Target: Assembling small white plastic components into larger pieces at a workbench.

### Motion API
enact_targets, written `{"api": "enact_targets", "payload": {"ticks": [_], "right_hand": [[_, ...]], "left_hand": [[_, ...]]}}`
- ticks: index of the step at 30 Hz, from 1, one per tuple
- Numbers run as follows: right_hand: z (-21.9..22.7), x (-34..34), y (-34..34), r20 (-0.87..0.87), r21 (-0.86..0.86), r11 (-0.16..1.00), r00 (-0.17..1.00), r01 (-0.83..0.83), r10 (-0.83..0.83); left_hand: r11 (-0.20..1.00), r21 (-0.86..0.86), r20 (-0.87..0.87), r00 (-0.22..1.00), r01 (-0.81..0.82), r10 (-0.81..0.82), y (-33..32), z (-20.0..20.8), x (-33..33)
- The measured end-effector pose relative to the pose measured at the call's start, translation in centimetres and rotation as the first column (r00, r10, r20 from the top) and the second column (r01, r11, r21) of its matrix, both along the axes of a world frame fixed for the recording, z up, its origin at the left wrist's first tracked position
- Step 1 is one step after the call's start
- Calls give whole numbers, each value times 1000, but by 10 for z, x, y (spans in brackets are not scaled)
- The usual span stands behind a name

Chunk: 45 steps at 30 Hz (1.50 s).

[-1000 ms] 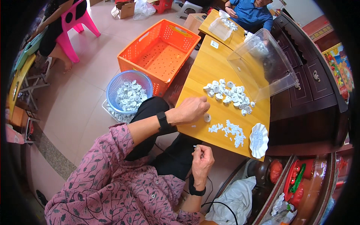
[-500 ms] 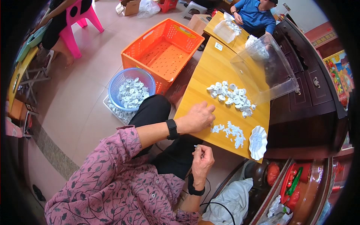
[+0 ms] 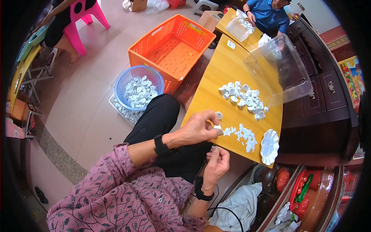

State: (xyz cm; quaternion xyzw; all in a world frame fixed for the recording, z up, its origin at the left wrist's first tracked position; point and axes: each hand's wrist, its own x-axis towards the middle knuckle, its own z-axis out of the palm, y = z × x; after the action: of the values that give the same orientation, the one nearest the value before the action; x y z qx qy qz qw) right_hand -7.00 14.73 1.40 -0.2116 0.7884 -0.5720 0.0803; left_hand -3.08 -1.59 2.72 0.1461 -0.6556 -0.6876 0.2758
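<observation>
Over the near edge of the wooden table (image 3: pixel 208 92), my left hand (image 3: pixel 199 125) pinches a white round plastic part (image 3: pixel 217 127) between thumb and fingers. Another white disc (image 3: pixel 219 115) shows just beyond its fingertips. Lower down, off the table's edge, my right hand (image 3: pixel 217 162) is closed on a small white plastic piece (image 3: pixel 213 147); only its tip sticks out. To the right of my left hand lies a scatter of small white pieces (image 3: pixel 247 136). Farther back is a pile of white round parts (image 3: pixel 243 96).
A white fluted dish (image 3: pixel 269 149) of small pieces stands at the table's right edge. Behind the pile a clear plastic bin (image 3: pixel 286 73) leans. Left of the table are a blue basket (image 3: pixel 123 83) of white parts and an orange crate (image 3: pixel 154 62). Another person (image 3: pixel 268 15) sits at the far end.
My left hand, which was reaching over the table edge, now has a white round part raised in its fingers. My right hand has moved slightly up and right, closer to it.
</observation>
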Motion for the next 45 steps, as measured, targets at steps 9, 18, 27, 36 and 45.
{"api": "enact_targets", "payload": {"ticks": [9,18,27,36,45], "right_hand": [[28,10,-17,35,-153,988,999,6,0],[26,8,-17,-187,-45,999,982,14,-23],[28,19,-24,-515,60,998,856,-16,45],[29,22,-25,-590,112,993,801,-42,101],[27,24,-25,-690,156,987,711,-35,135]], "left_hand": [[793,549,-161,964,265,-211,13,-25,31],[601,688,-289,913,407,-287,9,-22,50],[589,690,-327,907,421,-265,12,-29,51],[626,650,-346,902,430,-260,12,-31,52],[665,630,-304,915,401,-264,10,-30,55]]}}
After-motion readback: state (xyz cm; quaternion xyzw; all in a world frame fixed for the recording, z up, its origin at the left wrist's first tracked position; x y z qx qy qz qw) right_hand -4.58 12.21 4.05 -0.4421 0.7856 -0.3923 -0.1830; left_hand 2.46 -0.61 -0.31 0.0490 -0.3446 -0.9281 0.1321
